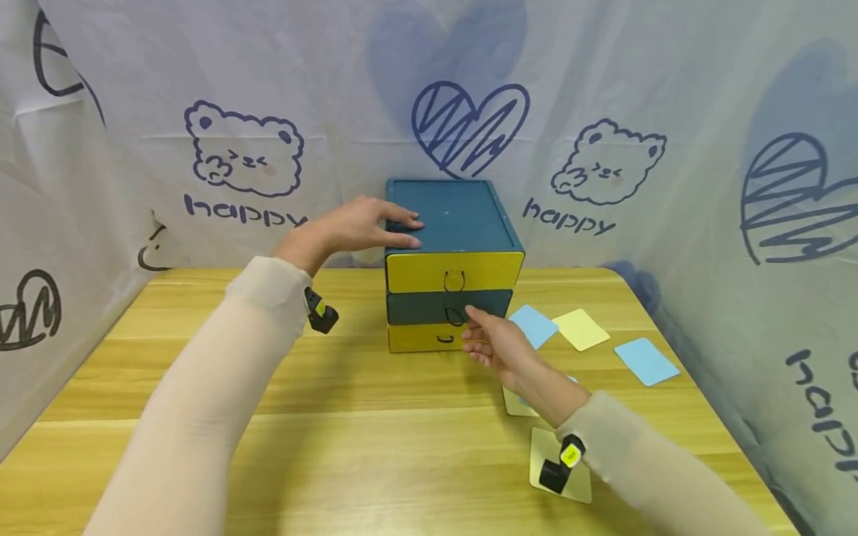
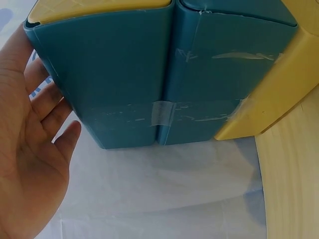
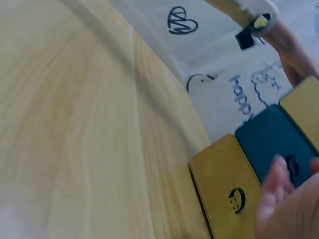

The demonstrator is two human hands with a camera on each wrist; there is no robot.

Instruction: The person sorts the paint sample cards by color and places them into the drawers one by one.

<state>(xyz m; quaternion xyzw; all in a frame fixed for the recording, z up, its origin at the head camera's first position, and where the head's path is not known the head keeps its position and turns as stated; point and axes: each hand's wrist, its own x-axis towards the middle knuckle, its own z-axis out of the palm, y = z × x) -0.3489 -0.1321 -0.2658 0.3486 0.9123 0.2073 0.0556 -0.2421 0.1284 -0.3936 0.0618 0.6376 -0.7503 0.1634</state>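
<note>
A desktop drawer unit [image 1: 445, 216] with a teal body stands against the back cloth. Its top drawer [image 1: 418, 274] and bottom drawer [image 1: 412, 339] are yellow, and the middle drawer [image 1: 415, 309] is dark teal. Each front carries a small black loop handle. My left hand [image 1: 365, 225] rests on the unit's top left edge, fingers spread over the top. In the left wrist view, that hand lies along the teal side panel [image 2: 104, 79]. My right hand [image 1: 503, 346] is at the middle drawer's handle [image 3: 293, 165], with thumb and fingertips on either side of the loop.
To the right lie a blue card [image 1: 534, 325], a yellow card [image 1: 581, 330] and another blue card [image 1: 646, 362]. More cards are partly under my right forearm, including a yellow card [image 1: 579, 480]. White printed cloth [image 1: 362, 97] hangs behind the wooden table [image 1: 375, 461].
</note>
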